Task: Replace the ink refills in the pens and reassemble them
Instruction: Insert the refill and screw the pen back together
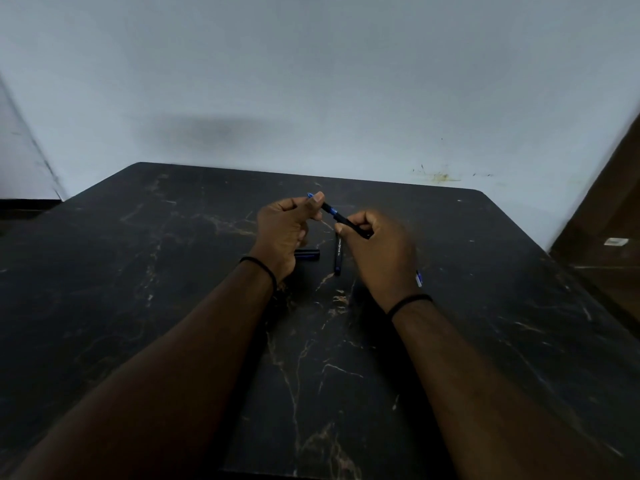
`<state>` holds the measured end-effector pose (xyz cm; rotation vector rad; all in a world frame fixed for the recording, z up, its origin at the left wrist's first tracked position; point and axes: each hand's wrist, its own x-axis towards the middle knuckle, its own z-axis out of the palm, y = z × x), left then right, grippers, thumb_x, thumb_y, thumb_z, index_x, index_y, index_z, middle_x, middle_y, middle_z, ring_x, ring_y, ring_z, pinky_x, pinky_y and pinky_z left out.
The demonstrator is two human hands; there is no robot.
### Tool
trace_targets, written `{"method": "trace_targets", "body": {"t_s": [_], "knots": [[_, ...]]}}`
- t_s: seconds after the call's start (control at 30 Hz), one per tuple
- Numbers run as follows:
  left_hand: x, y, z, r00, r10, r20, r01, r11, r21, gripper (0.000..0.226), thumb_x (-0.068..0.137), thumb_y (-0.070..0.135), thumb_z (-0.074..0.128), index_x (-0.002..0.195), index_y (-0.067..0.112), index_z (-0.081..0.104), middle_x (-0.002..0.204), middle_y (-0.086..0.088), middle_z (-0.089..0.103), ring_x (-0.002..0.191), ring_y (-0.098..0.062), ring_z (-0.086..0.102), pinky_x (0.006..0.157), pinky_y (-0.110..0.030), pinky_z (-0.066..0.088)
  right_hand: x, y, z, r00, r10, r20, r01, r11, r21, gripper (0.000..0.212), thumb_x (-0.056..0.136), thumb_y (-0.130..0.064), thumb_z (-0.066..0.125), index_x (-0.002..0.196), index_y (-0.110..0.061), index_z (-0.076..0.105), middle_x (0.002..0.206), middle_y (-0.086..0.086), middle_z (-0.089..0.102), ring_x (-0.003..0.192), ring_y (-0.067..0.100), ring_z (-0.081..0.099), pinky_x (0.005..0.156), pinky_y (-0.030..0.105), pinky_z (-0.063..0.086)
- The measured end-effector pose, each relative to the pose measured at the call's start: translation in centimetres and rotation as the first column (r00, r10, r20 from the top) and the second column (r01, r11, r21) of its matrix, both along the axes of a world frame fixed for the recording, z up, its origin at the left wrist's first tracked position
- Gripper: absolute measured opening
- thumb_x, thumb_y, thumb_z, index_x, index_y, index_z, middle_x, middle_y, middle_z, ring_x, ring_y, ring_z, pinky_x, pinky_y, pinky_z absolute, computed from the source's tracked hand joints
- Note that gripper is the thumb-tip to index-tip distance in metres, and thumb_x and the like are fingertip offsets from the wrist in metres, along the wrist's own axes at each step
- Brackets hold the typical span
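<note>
Above the middle of the dark marbled counter [485, 306]: one black pen [341, 220] with a blue band, held slanted between two hands, clear of the surface.

Left hand [287, 230]: fingers curled, thumb and fingertips pinching the pen's upper end, where a blue tip pokes out past the thumb. Thin black band at the wrist.

Right hand [377, 251]: fingers curled round the pen's lower black barrel, clamped on it. Thin black band at the wrist also.

On the counter, below the hands: a second black pen [338, 256] with white lettering and a blue end, lying nearly lengthwise toward the viewer; just beside it to the left, a short black piece with a blue stripe [308, 255], partly hidden behind the left hand, lying crosswise. The two lie apart.

By the right wrist: a small blue and white item [419, 279], mostly hidden; what it is cannot be told.

Behind the counter: pale wall [311, 81], stained at the right.
</note>
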<state>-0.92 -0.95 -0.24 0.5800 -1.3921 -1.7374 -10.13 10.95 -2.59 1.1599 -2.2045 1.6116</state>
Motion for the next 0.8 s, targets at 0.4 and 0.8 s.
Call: {"method": "trace_targets", "body": {"t_s": [0.4, 0.8], "knots": [[-0.03, 0.10, -0.01, 0.998, 0.046, 0.046, -0.044, 0.998, -0.049, 0.018, 0.088, 0.021, 0.071, 0.080, 0.006, 0.068, 0.070, -0.007, 0.063, 0.044, -0.011, 0.029, 0.037, -0.020, 0.024, -0.21, -0.06, 0.21, 0.997, -0.048, -0.062, 0.051, 0.997, 0.052, 0.009, 0.086, -0.036, 0.075, 0.087, -0.027, 0.071, 0.076, -0.011, 0.070, 0.071, 0.005, 0.063, 0.065, 0.030, 0.053], [-0.28, -0.21, -0.37, 0.998, 0.010, 0.054, -0.007, 0.998, -0.054, 0.018, 0.089, 0.021, 0.070, 0.086, 0.004, 0.070, 0.078, -0.011, 0.066, 0.043, -0.010, 0.031, 0.036, -0.019, 0.027, 0.02, 0.26, 0.55, 0.995, -0.006, -0.099, 0.020, 0.990, 0.136, 0.031, 0.101, -0.046, 0.053, 0.086, -0.021, 0.064, 0.072, -0.004, 0.063, 0.065, 0.012, 0.058, 0.060, 0.033, 0.045]]}}
